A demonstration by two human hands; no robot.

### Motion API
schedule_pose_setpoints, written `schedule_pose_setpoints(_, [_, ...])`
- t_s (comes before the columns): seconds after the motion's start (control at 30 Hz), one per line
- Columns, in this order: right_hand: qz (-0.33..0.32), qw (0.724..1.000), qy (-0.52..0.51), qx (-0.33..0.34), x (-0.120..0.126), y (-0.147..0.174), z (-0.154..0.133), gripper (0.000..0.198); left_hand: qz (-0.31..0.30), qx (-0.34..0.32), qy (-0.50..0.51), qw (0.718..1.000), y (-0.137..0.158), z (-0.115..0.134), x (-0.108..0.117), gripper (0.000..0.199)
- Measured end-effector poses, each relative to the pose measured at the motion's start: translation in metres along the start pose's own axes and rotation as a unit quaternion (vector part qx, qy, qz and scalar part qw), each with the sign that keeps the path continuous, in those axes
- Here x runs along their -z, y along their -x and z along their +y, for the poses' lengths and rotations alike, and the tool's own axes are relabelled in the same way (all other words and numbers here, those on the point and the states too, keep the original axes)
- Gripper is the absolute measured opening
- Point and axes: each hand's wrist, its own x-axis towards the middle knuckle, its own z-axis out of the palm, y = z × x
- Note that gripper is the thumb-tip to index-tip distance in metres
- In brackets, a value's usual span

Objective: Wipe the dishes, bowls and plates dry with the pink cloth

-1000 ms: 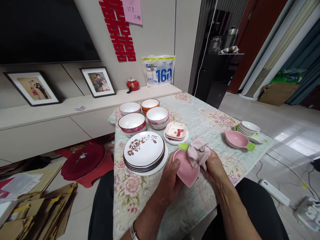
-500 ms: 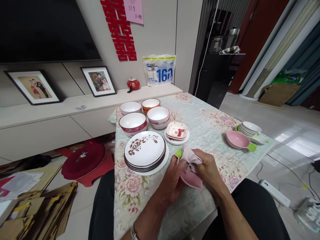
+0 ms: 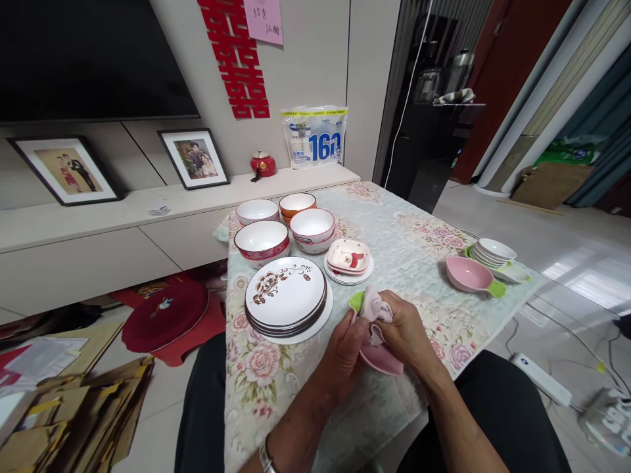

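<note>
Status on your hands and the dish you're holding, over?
Left hand holding pink dish. Right hand pressing cloth against it. Plate stack beside left hand; cloth hides part of pink dish.

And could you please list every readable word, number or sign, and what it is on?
"160" on the plastic package; smaller print illegible.
"35" on the pink note; other handwriting unclear.
"囍", repeated, on the red wall cutout.
Too small or blurred: marks on the red jar, top plate, floor container.

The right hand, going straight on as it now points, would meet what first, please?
Past the cloth and pink dish being held, the right hand would probably meet the stacked square dishes first, though depth is unclear.
</note>
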Motion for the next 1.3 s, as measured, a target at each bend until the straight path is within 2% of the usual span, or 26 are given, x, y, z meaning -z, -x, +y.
schedule_pose_setpoints(0.17, [0.026, 0.999, -0.042, -0.017, -0.005, 0.001, 0.004, 0.017, 0.006, -0.043, -0.018, 0.999, -0.001, -0.005, 0.003, 0.045])
schedule_pose_setpoints(0.33, [0.023, 0.998, -0.021, -0.058, -0.007, 0.0, 0.009, 0.026, 0.027, -0.083, -0.098, 0.991, -0.003, -0.008, 0.012, 0.048])
schedule_pose_setpoints(0.5, [0.042, 0.999, 0.008, 0.004, 0.001, 0.001, 0.006, 0.022, 0.003, -0.024, -0.039, 0.999, -0.006, -0.006, 0.014, 0.05])
schedule_pose_setpoints(0.63, [0.021, 0.998, 0.013, 0.054, 0.009, 0.002, 0.003, 0.025, -0.015, 0.012, 0.002, 1.0, -0.005, -0.005, 0.017, 0.05])
schedule_pose_setpoints(0.7, [0.012, 1.0, -0.013, 0.024, 0.012, 0.002, 0.002, 0.022, -0.035, 0.03, 0.002, 0.999, -0.004, -0.005, 0.017, 0.052])
schedule_pose_setpoints(0.77, [0.003, 0.998, -0.056, -0.035, 0.012, 0.002, -0.001, 0.015, -0.041, 0.04, -0.015, 0.998, -0.004, -0.004, 0.014, 0.05])
schedule_pose_setpoints(0.83, [-0.014, 0.996, -0.073, -0.055, 0.011, 0.002, -0.007, 0.013, -0.043, 0.019, -0.051, 0.998, -0.005, -0.003, 0.01, 0.047])
schedule_pose_setpoints(0.97, [-0.045, 0.998, 0.031, 0.016, 0.003, 0.003, -0.022, 0.016, -0.03, -0.071, -0.145, 0.986, -0.008, 0.003, 0.003, 0.017])
schedule_pose_setpoints(1.03, [-0.049, 0.997, 0.056, 0.021, -0.001, 0.003, -0.024, 0.017, -0.018, -0.079, -0.156, 0.984, -0.007, 0.003, 0.003, 0.016])
schedule_pose_setpoints(1.07, [-0.047, 0.998, 0.049, 0.016, -0.001, 0.002, -0.022, 0.018, -0.015, -0.076, -0.16, 0.984, -0.006, 0.003, 0.004, 0.012])
schedule_pose_setpoints(1.13, [-0.023, 1.0, 0.013, -0.003, -0.001, 0.0, -0.016, 0.02, 0.002, -0.058, -0.167, 0.984, -0.003, 0.001, 0.005, 0.036])
schedule_pose_setpoints(1.2, [0.012, 0.999, -0.035, -0.039, 0.001, -0.002, -0.007, 0.018, 0.014, -0.039, -0.169, 0.985, -0.001, 0.0, 0.005, 0.027])
schedule_pose_setpoints(1.3, [0.02, 0.983, -0.132, -0.128, 0.002, -0.003, 0.005, 0.017, 0.016, -0.087, -0.127, 0.988, -0.002, 0.0, 0.002, 0.045])
